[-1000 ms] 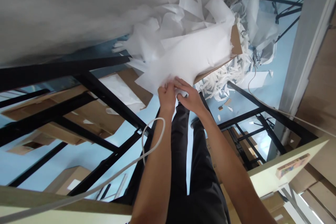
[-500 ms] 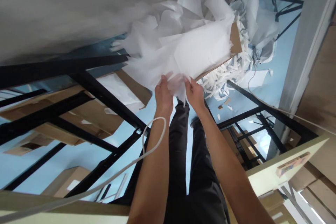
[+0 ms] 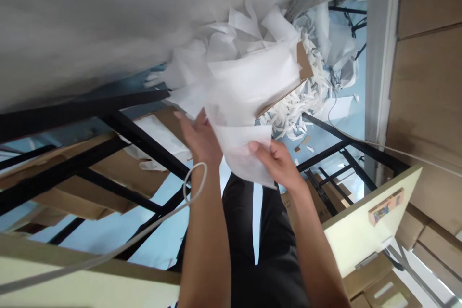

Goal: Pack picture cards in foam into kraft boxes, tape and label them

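Note:
A heap of thin white paper sheets (image 3: 249, 74) lies in a brown cardboard box (image 3: 303, 65) on the blue floor ahead of me. My right hand (image 3: 276, 161) is closed on one white sheet (image 3: 242, 151) pulled out toward me, thumb on top. My left hand (image 3: 200, 137) reaches up beside the sheet's left edge with fingers stretched out, touching the paper. My dark trouser legs (image 3: 267, 240) show between my forearms.
A black metal frame (image 3: 108, 120) crosses the left side, with flattened cardboard (image 3: 119, 163) under it. Shredded white strips (image 3: 306, 101) lie by the box. A pale table edge (image 3: 364, 231) is at right, another at lower left (image 3: 72, 284). A white cable (image 3: 173, 209) loops by my left wrist.
Both hands were pinching the paper at the heap's edge. Now my right hand has drawn one sheet back toward me, and my left hand has spread out beside it.

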{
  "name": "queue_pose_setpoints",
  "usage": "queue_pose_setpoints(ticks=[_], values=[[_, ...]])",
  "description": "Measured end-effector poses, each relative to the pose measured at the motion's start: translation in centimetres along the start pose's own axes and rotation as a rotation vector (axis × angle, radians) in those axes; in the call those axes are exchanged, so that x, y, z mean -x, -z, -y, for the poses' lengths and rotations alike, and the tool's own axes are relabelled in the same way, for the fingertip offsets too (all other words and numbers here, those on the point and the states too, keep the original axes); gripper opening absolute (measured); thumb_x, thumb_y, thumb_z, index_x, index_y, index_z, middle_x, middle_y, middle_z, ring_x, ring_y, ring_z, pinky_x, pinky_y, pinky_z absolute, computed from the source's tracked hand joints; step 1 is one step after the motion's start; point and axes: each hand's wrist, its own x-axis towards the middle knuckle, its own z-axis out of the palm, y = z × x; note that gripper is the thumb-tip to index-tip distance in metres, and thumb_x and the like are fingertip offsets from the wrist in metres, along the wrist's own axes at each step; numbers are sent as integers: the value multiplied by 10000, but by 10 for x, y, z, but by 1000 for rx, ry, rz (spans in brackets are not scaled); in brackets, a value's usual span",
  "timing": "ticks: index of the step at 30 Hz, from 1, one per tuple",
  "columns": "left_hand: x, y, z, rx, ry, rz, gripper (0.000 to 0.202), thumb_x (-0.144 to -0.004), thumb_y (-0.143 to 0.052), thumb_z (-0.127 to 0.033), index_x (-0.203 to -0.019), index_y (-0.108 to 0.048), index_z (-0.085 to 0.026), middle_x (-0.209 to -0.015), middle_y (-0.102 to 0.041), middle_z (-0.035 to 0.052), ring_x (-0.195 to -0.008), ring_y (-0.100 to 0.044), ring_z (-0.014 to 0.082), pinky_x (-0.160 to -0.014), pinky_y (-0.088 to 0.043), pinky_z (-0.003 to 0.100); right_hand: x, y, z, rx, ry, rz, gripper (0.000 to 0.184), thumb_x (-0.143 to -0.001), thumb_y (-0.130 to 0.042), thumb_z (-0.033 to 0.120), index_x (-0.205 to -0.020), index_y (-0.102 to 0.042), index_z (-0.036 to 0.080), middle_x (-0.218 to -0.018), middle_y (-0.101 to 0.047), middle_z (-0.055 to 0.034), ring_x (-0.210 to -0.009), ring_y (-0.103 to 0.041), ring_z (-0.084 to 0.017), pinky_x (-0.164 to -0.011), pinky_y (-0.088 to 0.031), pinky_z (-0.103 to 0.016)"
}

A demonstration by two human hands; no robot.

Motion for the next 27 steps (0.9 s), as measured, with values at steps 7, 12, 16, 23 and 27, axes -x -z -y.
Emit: queue_pose_setpoints(ticks=[7,12,16,23,27], values=[[66,-32,-4,-171,200,459,998,-789,-585,-1113,-1176,-810,-221,-1209,-841,223,-1331,-768,427,-1096,-654,578,34,40,-29,273,7,-604,407,-1077,-628,612,-924,-719,246,-882,-811,-54,-885,-756,-279,-881,-643,-412],[130,-46,-15,-342,239,772,885,-641,-1028,-772,-1294,-803,-218,-1332,-827,198,-1311,-781,413,-1137,-632,542,78,64,-28,277,31,-717,344,-1094,-600,574,-988,-702,263,-890,-808,-49,-861,-750,-274,-859,-630,-400],[184,-58,-9,-610,106,821,754,-628,-1103,-570,-1232,-833,-209,-1236,-849,168,-1307,-772,407,-1123,-638,521,132,80,-20,143,95,-748,329,-1102,-606,576,-1061,-725,272,-985,-837,-59,-967,-786,-292,-894,-646,-408],[322,-86,41,-948,-486,793,331,-975,-859,-559,-1057,-887,-239,-1041,-852,72,-937,-789,274,-865,-645,374,261,127,-38,-86,132,-996,340,-1102,-638,594,-1116,-767,280,-1034,-837,-63,-993,-790,-295,-897,-676,-433],[411,-94,96,-1050,-959,762,134,-1037,-798,-379,-1008,-896,-292,-1055,-842,62,-835,-749,218,-820,-615,348,343,152,-75,-148,173,-1301,362,-1079,-701,569,-1318,-738,298,-1350,-793,-126,-1275,-757,-318,-1108,-651,-530]])
